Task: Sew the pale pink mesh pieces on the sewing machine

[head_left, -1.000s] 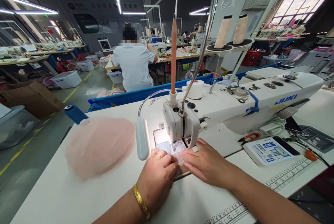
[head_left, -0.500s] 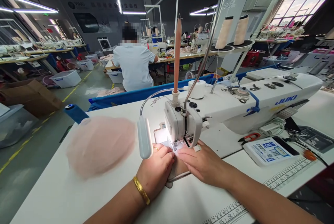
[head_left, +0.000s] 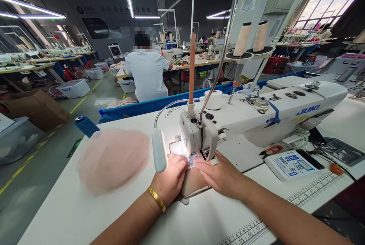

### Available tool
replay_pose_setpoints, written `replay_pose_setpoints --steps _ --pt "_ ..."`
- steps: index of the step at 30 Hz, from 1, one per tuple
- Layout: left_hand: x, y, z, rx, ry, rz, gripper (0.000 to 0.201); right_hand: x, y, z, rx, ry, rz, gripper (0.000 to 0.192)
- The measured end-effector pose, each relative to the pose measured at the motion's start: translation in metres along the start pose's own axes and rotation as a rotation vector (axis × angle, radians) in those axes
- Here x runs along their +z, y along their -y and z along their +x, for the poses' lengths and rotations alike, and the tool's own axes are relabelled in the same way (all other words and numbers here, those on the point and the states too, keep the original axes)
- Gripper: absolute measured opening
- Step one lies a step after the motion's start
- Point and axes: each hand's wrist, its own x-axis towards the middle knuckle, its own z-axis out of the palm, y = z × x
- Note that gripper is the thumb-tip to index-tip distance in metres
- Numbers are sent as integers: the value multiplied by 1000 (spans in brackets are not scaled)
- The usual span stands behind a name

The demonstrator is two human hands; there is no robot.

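A small white label (head_left: 191, 161) with dark print lies under the presser foot of the white sewing machine (head_left: 193, 135). My left hand (head_left: 170, 174), with a gold bangle at its wrist, pinches the label's left side with closed fingers. On the right side, my right hand (head_left: 221, 172) presses fingers together over the label, close beside the needle area. Between both hands shows a smooth beige-brown surface (head_left: 195, 184); whether it is cloth or machine plate I cannot tell. The fingertips are partly hidden by the machine head and each other.
Sheer pink fabric (head_left: 114, 161) is heaped on the white table at left, near a blue thread cone (head_left: 86, 126). A lamp (head_left: 159, 150) hangs beside my left hand. Red-handled snips (head_left: 270, 150) and a white box (head_left: 293, 164) lie at right. A person (head_left: 146, 70) sits ahead.
The printed label shows more plainly between my hands now. Both hands stay by the needle, fingers slightly shifted. The whole view has moved a little.
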Motion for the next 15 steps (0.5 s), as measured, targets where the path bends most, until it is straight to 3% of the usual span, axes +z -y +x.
replay_pose_setpoints --steps 5,10,15 --pt "6 23 21 -428 -97 -143 13 2 -1 1 23 -61 41 32" --pt "14 41 57 -627 -67 -197 13 4 -1 1 19 -73 48 34" --pt "11 34 74 -748 -63 -455 29 10 -4 -1 11 -106 54 34"
